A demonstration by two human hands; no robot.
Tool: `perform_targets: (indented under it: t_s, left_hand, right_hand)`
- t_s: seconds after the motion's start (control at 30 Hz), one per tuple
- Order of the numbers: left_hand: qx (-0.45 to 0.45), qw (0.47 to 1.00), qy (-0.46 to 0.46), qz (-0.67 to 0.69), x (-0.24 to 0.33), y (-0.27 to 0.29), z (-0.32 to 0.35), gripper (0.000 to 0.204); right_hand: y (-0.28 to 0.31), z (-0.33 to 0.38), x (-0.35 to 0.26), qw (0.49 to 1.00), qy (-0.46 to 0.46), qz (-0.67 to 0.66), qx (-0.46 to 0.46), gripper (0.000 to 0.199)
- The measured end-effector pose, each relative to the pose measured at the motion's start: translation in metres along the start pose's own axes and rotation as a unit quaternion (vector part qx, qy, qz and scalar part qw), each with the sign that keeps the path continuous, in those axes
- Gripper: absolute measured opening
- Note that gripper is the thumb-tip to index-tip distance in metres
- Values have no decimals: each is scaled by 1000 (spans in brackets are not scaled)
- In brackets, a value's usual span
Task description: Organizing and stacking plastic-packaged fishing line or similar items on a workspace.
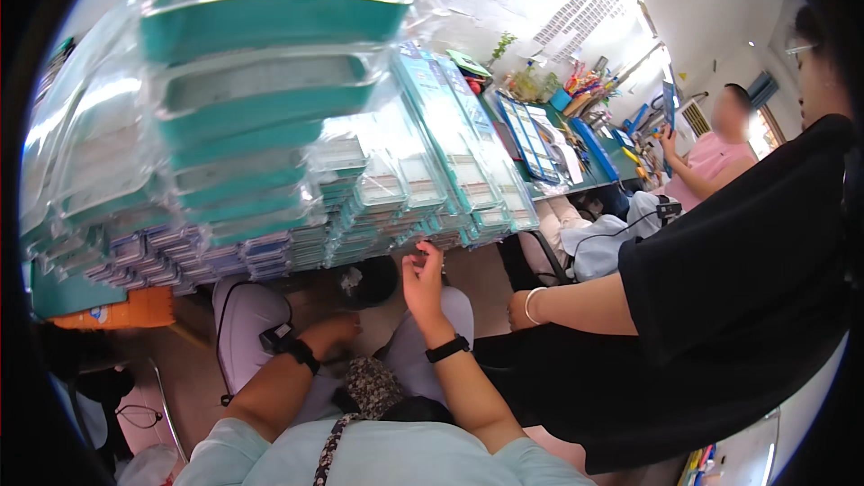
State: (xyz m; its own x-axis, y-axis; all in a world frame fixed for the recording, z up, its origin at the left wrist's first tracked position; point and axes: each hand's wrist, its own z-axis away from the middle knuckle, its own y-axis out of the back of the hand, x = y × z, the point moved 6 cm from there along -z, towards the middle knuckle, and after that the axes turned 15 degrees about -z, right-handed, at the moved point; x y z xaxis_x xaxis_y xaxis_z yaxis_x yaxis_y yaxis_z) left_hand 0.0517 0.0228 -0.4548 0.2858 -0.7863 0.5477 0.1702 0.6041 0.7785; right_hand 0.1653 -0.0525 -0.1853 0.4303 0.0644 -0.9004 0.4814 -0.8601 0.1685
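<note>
Right hand [423, 288]: raised just beside the near edge of the stacks, fingers loosely bent, nothing visible in the grasp. Contact with the edge: cannot tell. Left hand [331, 335]: low over the lap, blurred and dark; cannot tell whether released or clenched on something small.

Teal-sided plastic cases [274, 31]: piled in front, tallest column at upper left, more columns to the right, beyond and above the right hand. Purple-edged cases [193, 256]: in lower layers, toward the left.

Handling (judged, not tested): probably light singly, heavier by the column. Walls likely stiff, thin and prone to cracking. Clear plastic film [108, 99]: glossy, loose, wrinkled; likely slippery between layers. Best hold: both short sides, beneath the rim, fingers on rigid wall rather than on loose film. Tall column possibly unstable; best taken from the top, kept level.

Containers: under clear tops of the cases, pale and brownish contents, too blurred to identify. Blue pen cup [560, 100]: on the far desk, near a crowd of colourful pens [589, 87]. Black bin [382, 283]: below the stacks, something pale and crumpled inside. Orange carton [135, 309]: at left, under the stack edge; contents hidden.
</note>
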Motion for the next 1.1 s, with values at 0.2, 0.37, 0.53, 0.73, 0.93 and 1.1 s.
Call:
perform_targets:
  t_s: [0.2, 0.37, 0.53, 0.73, 0.93, 1.1]
  left_hand:
    - [-31, 1000, 0, 3, 2, 4, 7, 40]
    - [-34, 999, 22, -3, 11, 12, 8, 40]
    - [-54, 998, -22, -25, 11, 5, -3, 35]
    - [97, 962, -179, 180, 20, 19, 2, 33]
    - [-15, 993, -115, 20, -3, -8, -14, 25]
    - [-22, 996, -80, 26, -10, -16, -16, 30]
  right_hand:
    - [-4, 3, 9, 998, -27, -53, 38, 30]
    - [-6, 7, 9, 996, -24, -51, 68, 28]
    - [-12, 7, 25, 995, -40, -56, 65, 28]
    - [-14, 3, 82, 950, -183, -243, 65, 27]
    - [-27, 11, 95, 935, -283, -214, -17, 29]
    - [-35, 16, 90, 890, -374, -257, -46, 29]
